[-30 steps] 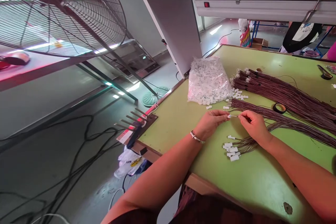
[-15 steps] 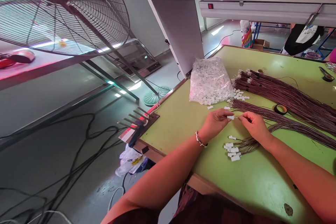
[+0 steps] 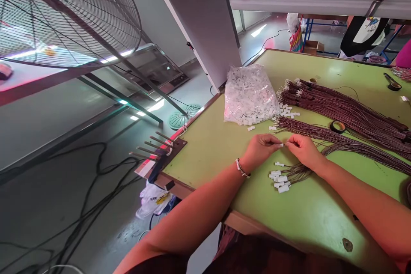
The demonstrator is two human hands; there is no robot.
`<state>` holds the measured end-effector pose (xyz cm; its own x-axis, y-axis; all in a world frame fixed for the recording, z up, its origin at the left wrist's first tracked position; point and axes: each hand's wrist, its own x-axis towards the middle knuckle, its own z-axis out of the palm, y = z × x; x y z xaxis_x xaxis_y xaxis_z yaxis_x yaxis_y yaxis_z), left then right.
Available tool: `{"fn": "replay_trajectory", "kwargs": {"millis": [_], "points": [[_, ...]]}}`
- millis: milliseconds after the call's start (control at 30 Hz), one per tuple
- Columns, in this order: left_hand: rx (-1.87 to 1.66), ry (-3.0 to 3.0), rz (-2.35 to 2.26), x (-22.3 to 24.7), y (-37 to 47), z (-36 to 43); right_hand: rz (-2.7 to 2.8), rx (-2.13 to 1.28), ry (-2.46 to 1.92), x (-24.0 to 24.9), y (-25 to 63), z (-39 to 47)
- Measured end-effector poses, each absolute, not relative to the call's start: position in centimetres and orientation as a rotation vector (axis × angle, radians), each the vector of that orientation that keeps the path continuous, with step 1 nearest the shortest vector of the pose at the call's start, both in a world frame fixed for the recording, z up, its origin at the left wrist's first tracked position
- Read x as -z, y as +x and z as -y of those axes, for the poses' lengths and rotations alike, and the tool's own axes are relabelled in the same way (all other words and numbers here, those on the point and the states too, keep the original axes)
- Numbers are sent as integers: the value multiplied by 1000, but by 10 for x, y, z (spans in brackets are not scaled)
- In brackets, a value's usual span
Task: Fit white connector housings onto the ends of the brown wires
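My left hand (image 3: 260,150) is closed in a pinch on a small white connector housing (image 3: 281,145). Facing it, my right hand (image 3: 303,150) pinches a thin wire at the connector's end; its tip is hidden by the fingers. Just below the hands lie several brown wires ending in white connectors (image 3: 280,178). Behind the hands runs a bundle of brown wires (image 3: 308,126), with a larger bundle (image 3: 337,105) farther back. A clear plastic bag of white connectors (image 3: 250,94) stands behind my left hand, and loose connectors (image 3: 290,112) are spilled at its right side.
A roll of black tape (image 3: 338,126) rests by the wires, and scissors (image 3: 392,82) lie at the far right of the green table (image 3: 205,154). A pronged rack (image 3: 160,145) is fixed at the left edge. A large fan (image 3: 80,17) stands to the left.
My fingertips have come closer together, and less of the connector and wire shows between them. The head view has shifted slightly right and down.
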<state>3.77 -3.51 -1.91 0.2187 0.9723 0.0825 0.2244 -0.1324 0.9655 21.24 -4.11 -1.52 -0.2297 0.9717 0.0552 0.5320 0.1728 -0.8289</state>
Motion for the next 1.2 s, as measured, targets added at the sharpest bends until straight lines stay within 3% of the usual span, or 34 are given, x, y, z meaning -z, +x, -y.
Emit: {"fn": "replay_trajectory", "kwargs": {"millis": [400, 667, 1200], "points": [[-968, 1468, -1178, 31, 47, 35, 1950, -809, -1405, 22, 213, 43], [-1061, 1728, -1142, 28, 44, 35, 1888, -929, -1433, 19, 212, 40], [-841, 1587, -1168, 25, 40, 39, 2039, -885, -1437, 18, 217, 43]]}}
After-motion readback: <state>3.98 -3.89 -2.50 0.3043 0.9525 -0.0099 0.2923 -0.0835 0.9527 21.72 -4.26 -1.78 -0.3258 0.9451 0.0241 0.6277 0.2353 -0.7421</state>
